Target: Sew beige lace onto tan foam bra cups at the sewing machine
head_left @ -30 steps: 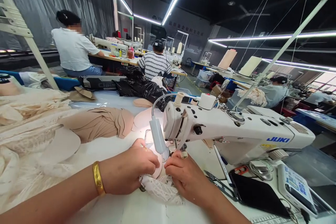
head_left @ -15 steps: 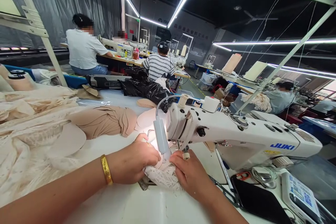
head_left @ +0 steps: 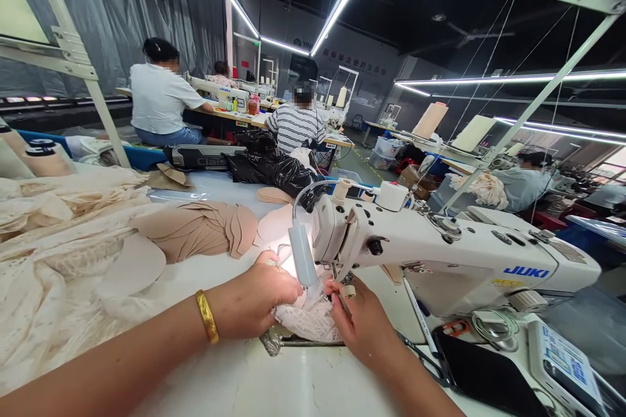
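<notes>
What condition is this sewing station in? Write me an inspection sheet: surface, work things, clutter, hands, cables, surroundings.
Surface: white tabletop under a JUKI sewing machine.
Work things: cream lace lies between the hands, near the lit lamp; overlapping beige pieces lie farther left.
Clutter: at right, a black flat device, a white boxy device and a pen-like stick.
Hands: left hand at the lace's left side, right hand at its right; exact grips unclear.
Cables: coiled pale cable beside the white boxy device.
Surroundings: black plastic bags; seated person in white, person in stripes.
</notes>
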